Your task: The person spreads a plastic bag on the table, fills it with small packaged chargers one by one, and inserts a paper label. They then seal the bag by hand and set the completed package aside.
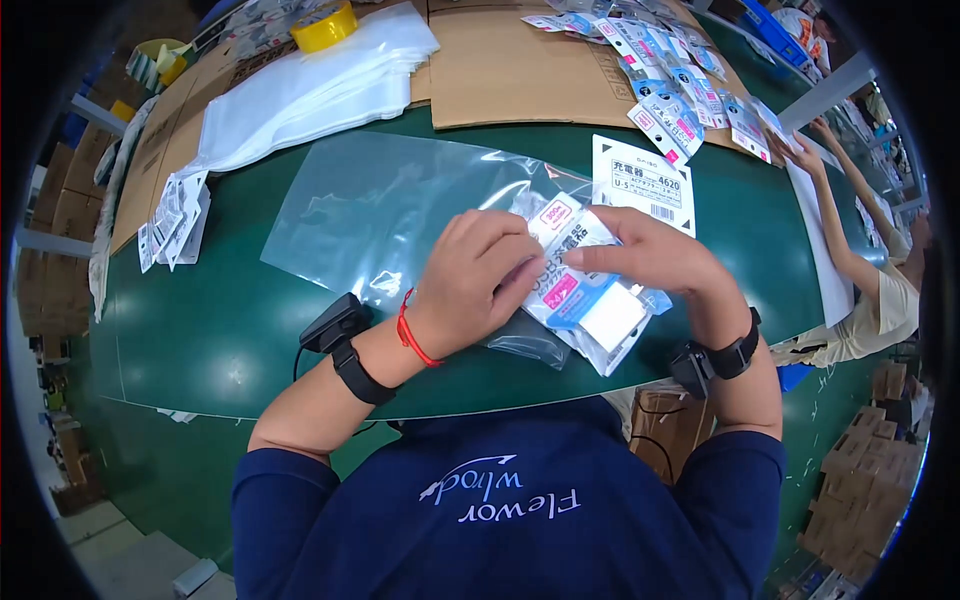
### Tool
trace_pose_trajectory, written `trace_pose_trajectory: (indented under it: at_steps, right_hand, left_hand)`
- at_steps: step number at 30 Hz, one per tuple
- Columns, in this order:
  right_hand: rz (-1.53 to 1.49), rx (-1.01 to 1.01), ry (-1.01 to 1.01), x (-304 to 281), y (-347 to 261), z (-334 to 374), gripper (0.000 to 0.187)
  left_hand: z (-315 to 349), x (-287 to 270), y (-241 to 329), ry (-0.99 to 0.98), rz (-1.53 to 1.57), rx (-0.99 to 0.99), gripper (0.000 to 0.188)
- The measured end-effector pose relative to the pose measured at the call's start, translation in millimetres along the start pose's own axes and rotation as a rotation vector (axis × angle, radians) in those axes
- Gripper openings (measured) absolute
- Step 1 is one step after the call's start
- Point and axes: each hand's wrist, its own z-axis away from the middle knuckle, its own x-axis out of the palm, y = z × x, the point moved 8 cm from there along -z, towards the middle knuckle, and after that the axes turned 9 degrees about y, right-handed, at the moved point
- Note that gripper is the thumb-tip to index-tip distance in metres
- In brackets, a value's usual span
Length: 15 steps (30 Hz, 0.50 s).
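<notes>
A small stack of flat retail packs [575, 275], white, blue and pink with a white block showing through the clear front, is held tilted over the table. My right hand [655, 250] grips its upper right side, thumb across the front. My left hand [475, 270] is closed at the left edge, fingers curled and thumb against the pack; its fingertips are partly hidden. Beneath the hands a large clear plastic bag [350, 210] lies flat on the green table. A white printed label sheet [645, 180] lies just beyond my right hand.
At the back left lies a stack of clear bags [320, 90] with a yellow tape roll [325, 27]. More retail packs [670, 115] are heaped on cardboard [520, 70] at the back right. White cards [178, 225] lie at left. A co-worker's arms [840, 200] reach in at far right.
</notes>
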Motion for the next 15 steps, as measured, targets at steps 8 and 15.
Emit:
trace_pose_trajectory:
  at_steps: [8,15]
  right_hand:
    - [0.274,-0.038,-0.117,28.5,-2.3,-3.9,0.044]
    - [0.325,-0.248,0.060,19.9,7.5,-22.1,0.052]
  left_hand:
    - [5.6,1.6,17.6,-0.014,0.035,0.084,0.018]
    - [12.4,12.8,46.2,-0.177,0.100,0.126,0.016]
